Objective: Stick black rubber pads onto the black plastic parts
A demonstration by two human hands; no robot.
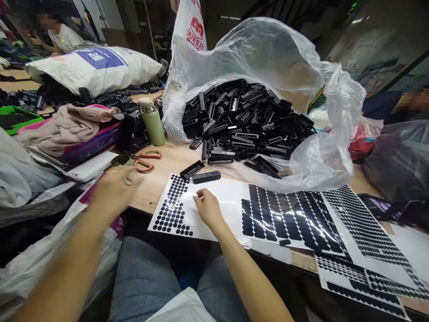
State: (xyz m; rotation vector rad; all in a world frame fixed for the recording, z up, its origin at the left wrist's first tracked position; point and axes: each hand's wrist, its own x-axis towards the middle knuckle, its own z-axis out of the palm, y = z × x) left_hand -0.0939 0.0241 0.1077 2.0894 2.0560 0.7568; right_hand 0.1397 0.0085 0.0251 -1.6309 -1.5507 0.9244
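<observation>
My right hand (208,206) is over a white sheet of round black stickers (172,205), beside its bare backing. Its thumb and fingertips are drawn together, and whatever they may hold is too small to make out. My left hand (115,192) is smeared by motion at the table's left edge, near the red-handled scissors (145,163); its fingers cannot be read. Just beyond my right hand, a black plastic case (207,177) lies closed-side up beside a hollow black case (192,170). Further right is a sheet of larger black stickers (281,214).
A clear plastic bag (321,165) spills a heap of black cases (241,120) at the back. Left stand a green flask (152,123), a round tin (121,160) and a cloth-filled basket (83,150). More sticker sheets (368,228) overhang the front right edge. Other people sit far left and right.
</observation>
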